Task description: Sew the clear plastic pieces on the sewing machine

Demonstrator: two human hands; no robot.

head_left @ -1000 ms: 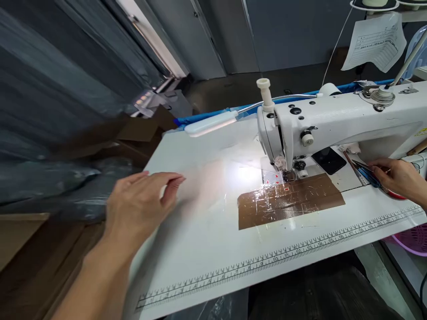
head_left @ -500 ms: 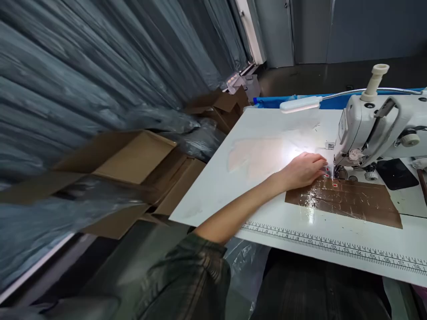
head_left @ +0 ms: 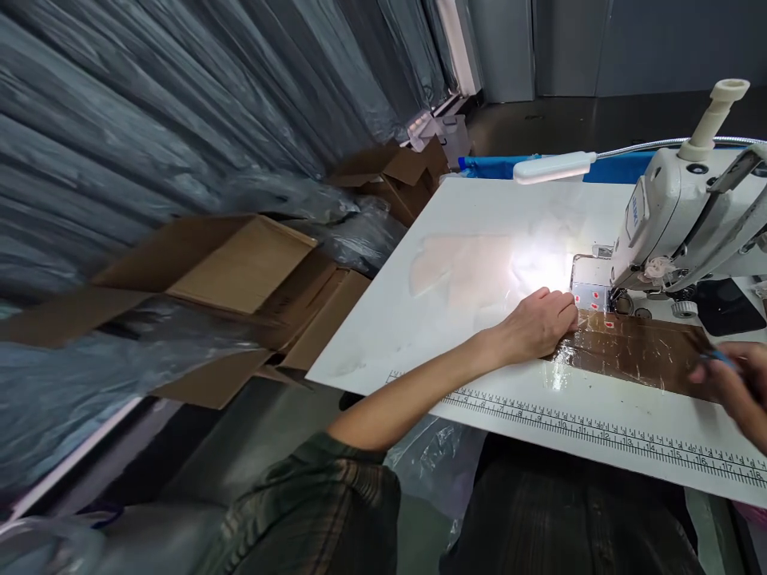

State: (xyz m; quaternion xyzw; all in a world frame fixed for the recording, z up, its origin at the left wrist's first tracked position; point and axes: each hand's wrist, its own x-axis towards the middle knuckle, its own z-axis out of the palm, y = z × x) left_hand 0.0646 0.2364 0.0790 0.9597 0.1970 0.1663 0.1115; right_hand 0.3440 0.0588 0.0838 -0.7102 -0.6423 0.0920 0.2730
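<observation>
My left hand (head_left: 542, 323) rests on the white sewing table (head_left: 467, 319), fingers bent and drawn together beside the needle area of the sewing machine (head_left: 653, 216). Its fingertips are at the left end of a shiny brown tape-like strip (head_left: 641, 355); whatever they pinch, if anything, is hidden. At the right edge, my right hand (head_left: 740, 387) is partly cut off and slightly blurred. Its fingers close around a small blue-handled tool (head_left: 722, 359) with a dark tip over the strip's right end. Small red-and-white marks (head_left: 594, 306) show by the presser foot.
A white lamp (head_left: 554, 168) on a bendable neck lights the table. A ruler scale (head_left: 575, 427) runs along the front edge. Left of the table stand open cardboard boxes (head_left: 240, 263) with clear plastic, below a grey plastic-like curtain (head_left: 180, 104). A black pad (head_left: 728, 307) lies beside the machine.
My right hand has come into view from the right with the blue-handled tool. My left hand has moved slightly left and back from the needle, uncovering the metal plate. The view has shifted somewhat.
</observation>
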